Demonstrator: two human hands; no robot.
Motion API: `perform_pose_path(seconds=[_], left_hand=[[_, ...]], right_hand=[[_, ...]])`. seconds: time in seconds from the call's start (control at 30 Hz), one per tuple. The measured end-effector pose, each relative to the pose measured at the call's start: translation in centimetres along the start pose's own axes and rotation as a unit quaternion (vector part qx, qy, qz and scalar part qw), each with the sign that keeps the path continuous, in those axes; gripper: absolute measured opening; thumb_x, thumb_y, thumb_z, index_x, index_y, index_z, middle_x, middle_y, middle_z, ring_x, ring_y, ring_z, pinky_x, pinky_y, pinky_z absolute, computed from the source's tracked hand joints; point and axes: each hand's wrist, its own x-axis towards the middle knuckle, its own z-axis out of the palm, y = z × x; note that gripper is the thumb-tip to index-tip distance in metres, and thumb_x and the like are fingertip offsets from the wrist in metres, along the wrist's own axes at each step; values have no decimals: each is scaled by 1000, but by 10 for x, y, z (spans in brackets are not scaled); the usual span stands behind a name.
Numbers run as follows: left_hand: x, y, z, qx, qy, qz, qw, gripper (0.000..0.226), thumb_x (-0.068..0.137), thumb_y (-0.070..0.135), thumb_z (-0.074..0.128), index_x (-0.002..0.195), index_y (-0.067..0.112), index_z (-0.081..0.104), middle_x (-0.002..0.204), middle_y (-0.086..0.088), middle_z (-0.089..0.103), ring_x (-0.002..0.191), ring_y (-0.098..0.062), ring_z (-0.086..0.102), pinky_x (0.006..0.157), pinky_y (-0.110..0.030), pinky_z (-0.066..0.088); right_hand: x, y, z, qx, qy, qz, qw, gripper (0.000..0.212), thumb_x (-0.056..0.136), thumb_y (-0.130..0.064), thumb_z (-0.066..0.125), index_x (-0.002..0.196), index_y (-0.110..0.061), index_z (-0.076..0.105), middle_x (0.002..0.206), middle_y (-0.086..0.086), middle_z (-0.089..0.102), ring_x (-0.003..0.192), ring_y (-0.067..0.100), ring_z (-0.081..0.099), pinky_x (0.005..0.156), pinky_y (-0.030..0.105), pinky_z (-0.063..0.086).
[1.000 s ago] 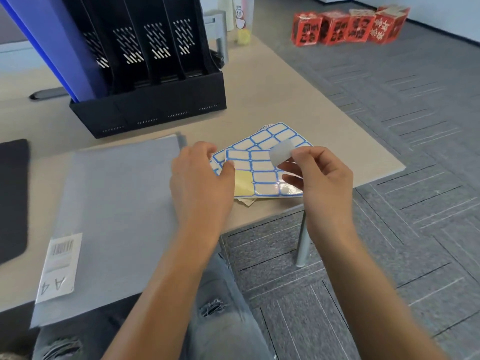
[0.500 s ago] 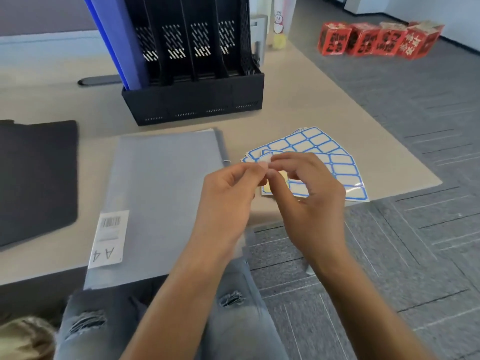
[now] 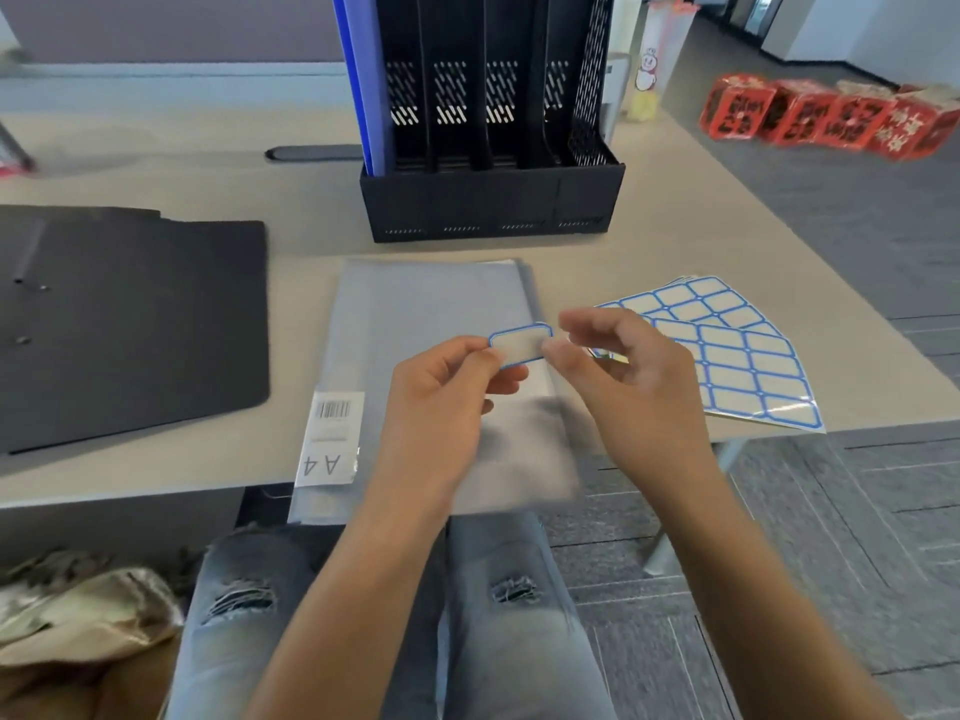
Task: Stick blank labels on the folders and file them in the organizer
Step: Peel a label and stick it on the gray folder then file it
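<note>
Both hands' fingers (image 3: 556, 350) pinch the label (image 3: 519, 345), long axis left-right.

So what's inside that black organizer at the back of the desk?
The organizer holds one blue folder, standing upright in its leftmost slot. The other slots look empty, though their solid lower walls hide the bottoms.

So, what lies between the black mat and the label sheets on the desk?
In the head view, the grey folder lies flat between the black mat and the label sheets; both hands hold one peeled label above it.
</note>
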Motion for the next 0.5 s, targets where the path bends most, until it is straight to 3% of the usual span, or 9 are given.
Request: perform_pose_path(seconds=[0.1,0.3,0.4,0.5], left_hand=[[2,-1,-7,5,-7,-1,1000,22,99,10,57,88,18,74,84,-4,79,87,-17,76,91,-43,55],[16,-4,-18,75,-14,24,997,22,99,17,59,90,15,79,84,-1,78,87,-16,74,80,-31,54],[24,-8,-21,129,-1,49,990,20,98,26,62,89,19,78,83,6,76,85,-13,72,78,-35,53],[28,-9,-27,215,51,97,970,17,97,33,63,105,23,75,97,15,73,94,3,65,84,-16,47]], right_hand=[[6,-1,9,17,-35,17,999,5,92,-23,80,96,-25,79,96,-14,79,88,-5,71,79,9,50],[13,1,20,27,-28,11,999,9,95,-17,76,87,-20,76,85,-24,76,75,-8,66,71,6,45],[17,1,24,29,-18,14,999,12,95,-17,75,84,-21,73,78,-22,73,71,-7,62,70,11,46],[23,4,27,40,15,33,999,15,94,-21,75,80,-23,71,74,-17,71,76,4,64,83,26,54]])
